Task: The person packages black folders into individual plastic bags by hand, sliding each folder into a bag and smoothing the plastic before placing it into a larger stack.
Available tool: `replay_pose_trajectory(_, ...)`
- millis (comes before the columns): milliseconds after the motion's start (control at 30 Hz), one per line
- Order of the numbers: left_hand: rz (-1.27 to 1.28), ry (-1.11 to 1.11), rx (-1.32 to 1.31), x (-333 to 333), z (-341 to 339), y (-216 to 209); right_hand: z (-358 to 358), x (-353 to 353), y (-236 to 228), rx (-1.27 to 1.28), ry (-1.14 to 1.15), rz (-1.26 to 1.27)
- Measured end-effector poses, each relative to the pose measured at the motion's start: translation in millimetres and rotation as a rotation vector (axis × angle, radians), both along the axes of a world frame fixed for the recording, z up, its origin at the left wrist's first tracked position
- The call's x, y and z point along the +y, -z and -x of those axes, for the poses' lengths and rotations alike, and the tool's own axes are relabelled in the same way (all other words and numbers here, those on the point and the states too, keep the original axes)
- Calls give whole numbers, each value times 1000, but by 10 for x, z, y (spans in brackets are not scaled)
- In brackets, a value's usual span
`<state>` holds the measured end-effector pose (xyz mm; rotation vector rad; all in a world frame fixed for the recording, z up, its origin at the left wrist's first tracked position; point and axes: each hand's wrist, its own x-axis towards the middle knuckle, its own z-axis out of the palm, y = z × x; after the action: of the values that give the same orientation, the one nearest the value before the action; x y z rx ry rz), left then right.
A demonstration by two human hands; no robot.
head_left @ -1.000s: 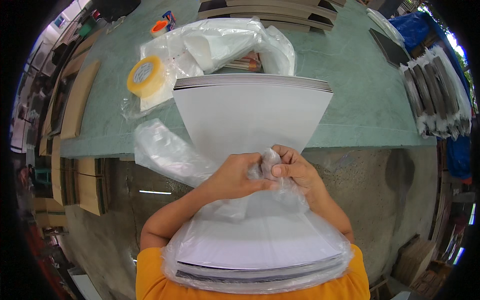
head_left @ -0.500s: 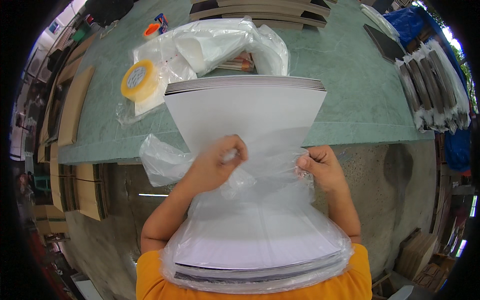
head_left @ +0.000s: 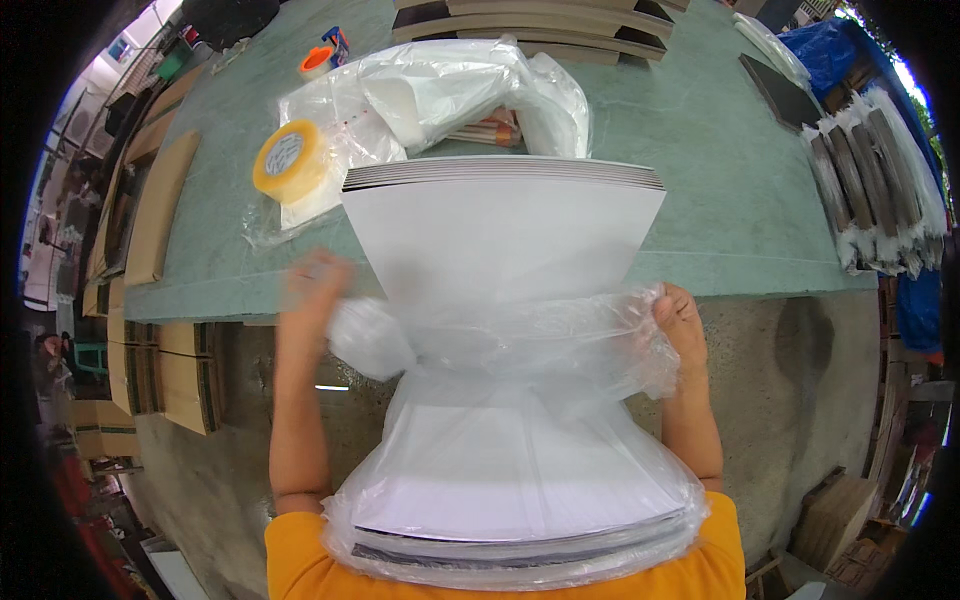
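Note:
A thick stack of large white sheets or boards (head_left: 500, 230) leans from the green table's edge toward my body. Its near part sits inside a clear plastic bag (head_left: 500, 430), whose loose mouth is bunched across the middle of the stack. My right hand (head_left: 682, 325) pinches the bag's edge at the right side of the stack. Out at the left, my left hand (head_left: 318, 285) is smeared by motion, beside a puffed-out fold of the plastic; whether its fingers hold anything cannot be made out.
On the green table (head_left: 700, 200) lie a roll of clear yellowish tape (head_left: 288, 160), a pile of plastic bags (head_left: 440, 85) and an orange tape roll (head_left: 316, 62). Flat boards (head_left: 530, 25) are stacked at the back. Plastic-wrapped packs (head_left: 870, 180) stand at the right edge, cardboard (head_left: 165, 210) at the left.
My left hand has swung from the middle of the stack out to the left. My right hand has shifted slightly right, and the bag's mouth is spread wider across the stack.

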<state>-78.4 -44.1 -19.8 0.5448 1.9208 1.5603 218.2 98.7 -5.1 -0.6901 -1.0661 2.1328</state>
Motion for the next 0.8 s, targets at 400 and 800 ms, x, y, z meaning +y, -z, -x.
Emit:
replay_pose_trajectory(400, -51, 816, 203, 319, -723, -223, 374, -84, 166, 51, -320, 181)
replay_pose_trajectory(800, 79, 1393, 333, 270, -1177, -321, 392, -157, -568, 180, 140, -699)
